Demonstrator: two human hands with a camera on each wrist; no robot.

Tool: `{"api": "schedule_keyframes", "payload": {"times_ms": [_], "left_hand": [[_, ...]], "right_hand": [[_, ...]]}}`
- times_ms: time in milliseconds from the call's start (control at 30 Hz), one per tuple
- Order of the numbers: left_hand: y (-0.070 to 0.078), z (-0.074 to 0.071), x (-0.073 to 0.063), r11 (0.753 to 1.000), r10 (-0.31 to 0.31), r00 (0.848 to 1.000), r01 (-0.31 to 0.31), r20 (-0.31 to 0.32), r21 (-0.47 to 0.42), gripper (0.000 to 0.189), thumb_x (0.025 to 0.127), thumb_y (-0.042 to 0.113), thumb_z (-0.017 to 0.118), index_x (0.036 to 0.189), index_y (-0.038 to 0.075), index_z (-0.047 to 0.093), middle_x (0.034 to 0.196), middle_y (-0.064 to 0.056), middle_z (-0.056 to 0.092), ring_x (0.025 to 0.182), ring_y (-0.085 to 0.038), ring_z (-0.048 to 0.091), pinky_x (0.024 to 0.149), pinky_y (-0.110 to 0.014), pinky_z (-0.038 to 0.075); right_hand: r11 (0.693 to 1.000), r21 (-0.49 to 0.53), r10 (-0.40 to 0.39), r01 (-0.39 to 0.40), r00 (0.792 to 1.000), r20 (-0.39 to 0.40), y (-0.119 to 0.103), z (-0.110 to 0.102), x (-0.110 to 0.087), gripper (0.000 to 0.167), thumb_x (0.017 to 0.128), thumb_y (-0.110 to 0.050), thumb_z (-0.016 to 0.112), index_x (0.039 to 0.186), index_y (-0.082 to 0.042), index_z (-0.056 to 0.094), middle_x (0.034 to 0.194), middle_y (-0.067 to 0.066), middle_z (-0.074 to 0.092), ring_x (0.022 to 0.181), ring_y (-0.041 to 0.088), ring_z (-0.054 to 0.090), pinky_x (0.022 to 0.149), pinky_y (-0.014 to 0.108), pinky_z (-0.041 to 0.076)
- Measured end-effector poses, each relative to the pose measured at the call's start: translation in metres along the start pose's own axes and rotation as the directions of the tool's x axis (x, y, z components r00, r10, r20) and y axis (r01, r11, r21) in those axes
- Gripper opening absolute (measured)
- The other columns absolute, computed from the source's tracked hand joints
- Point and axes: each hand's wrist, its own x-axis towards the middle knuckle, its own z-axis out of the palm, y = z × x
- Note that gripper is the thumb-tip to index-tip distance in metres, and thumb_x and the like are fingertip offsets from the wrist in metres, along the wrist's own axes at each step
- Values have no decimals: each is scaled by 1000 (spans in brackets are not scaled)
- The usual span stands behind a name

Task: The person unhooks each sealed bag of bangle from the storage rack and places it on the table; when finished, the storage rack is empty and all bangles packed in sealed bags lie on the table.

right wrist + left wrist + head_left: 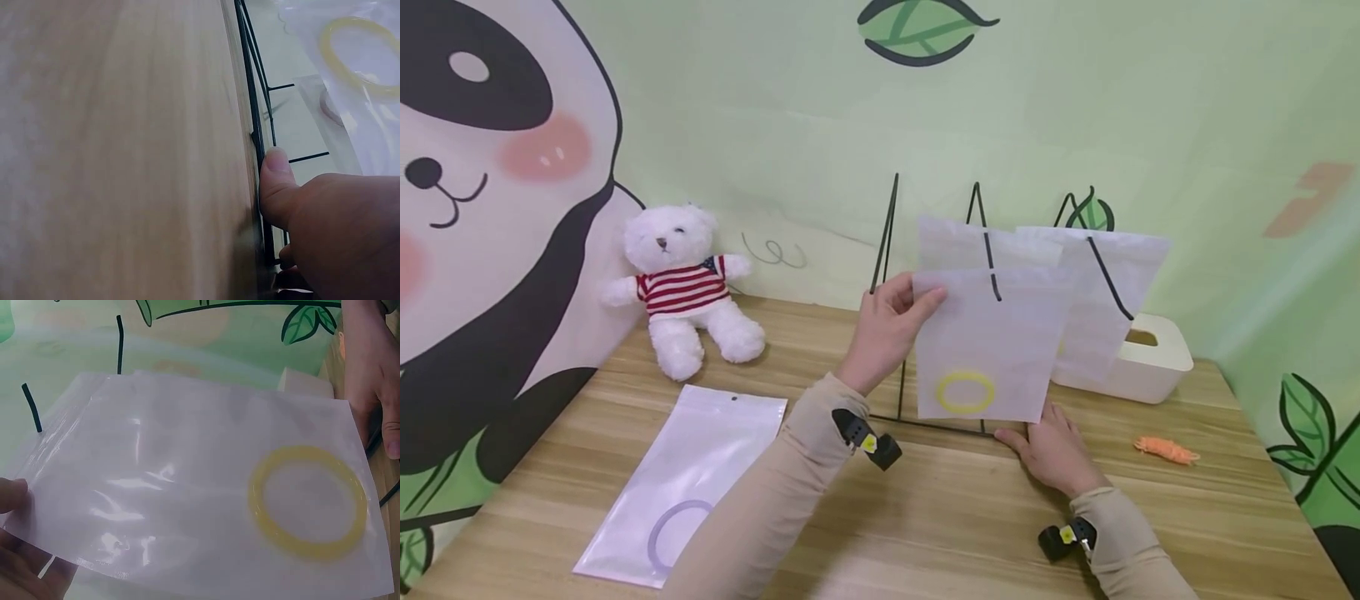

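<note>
My left hand [887,325] pinches the left edge of a whitish plastic zip bag [992,333] between thumb and fingers. Low in this bag is a yellow ring [256,494]. A prong of the black wire display rack [925,424] crosses the bag's top; whether it runs through a hole I cannot tell. Behind it, another whitish bag [943,242] is mostly covered. A further bag [1120,279] hangs at the right-hand prong. At the rack's base, my right hand [1060,450] grips the bottom wire, its thumb [278,181] on the front; the other fingers are largely hidden.
A white bag [715,450] with a pale ring in it lies flat at left. Beyond it a white teddy bear [673,275] in a striped shirt sits against the wall. A white tissue box [1157,375] and an orange cord bundle [1167,450] are on the right.
</note>
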Motion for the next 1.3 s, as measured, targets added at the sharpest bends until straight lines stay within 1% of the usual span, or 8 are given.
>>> {"api": "schedule_keyframes", "payload": {"times_ms": [267,500,567,767,900,1100,1167,1300], "left_hand": [[1,1,-2,999,34,999,-34,7,19,23,96,22,63,106,2,68,90,-11,74,77,-21,71,67,-37,59],[2,0,-4,999,43,999,-43,-1,6,24,96,23,63,105,2,68,90,-13,74,77,-23,71,66,-41,59],[2,0,-4,999,41,999,-41,-3,0,24,96,23,63,104,1,68,90,-13,74,78,-23,72,66,-40,59],[4,-1,-7,999,34,999,-35,-10,-17,22,96,20,63,103,1,68,89,-13,74,78,-22,72,68,-38,59],[5,-1,-9,999,39,999,-39,-6,-35,21,96,20,64,104,0,67,89,-13,74,78,-22,72,69,-38,59],[6,-1,-11,997,63,998,-63,-7,-43,20,95,17,64,102,-1,67,85,-15,73,75,-23,70,63,-31,55],[8,-1,-12,997,66,998,-66,-7,-45,20,95,16,64,102,-2,67,85,-17,72,76,-24,70,62,-32,55],[10,-1,-14,996,68,998,-69,-4,-61,20,95,15,64,103,-3,67,88,-18,72,78,-25,71,66,-38,58]], "right_hand": [[1000,-13,8,-8,1000,10,1,0,0,68,95,-38,62,147,-8,30,143,32,37,129,51,35,99,71,28],[999,-24,38,-37,998,43,-1,-2,1,72,96,-40,58,145,8,34,146,32,33,130,53,32,102,70,25],[999,-28,41,-40,998,46,-1,-2,1,73,97,-40,58,144,11,35,147,32,33,130,53,31,103,69,25],[999,-29,32,-31,999,44,0,-1,1,72,97,-41,57,145,8,36,147,30,34,130,51,32,103,69,24],[999,-28,24,-23,999,41,0,-1,1,70,97,-41,57,144,6,39,147,27,34,129,50,34,102,69,26],[999,-47,16,-14,999,35,0,-1,0,68,96,-42,58,142,5,41,146,25,36,126,47,38,100,68,29],[999,-46,14,-12,999,36,0,-2,0,68,96,-42,58,143,5,41,146,25,35,126,47,37,100,68,29],[1000,-30,8,-7,999,37,0,-2,0,67,97,-42,57,143,4,41,147,25,33,127,48,36,100,68,28]]}}
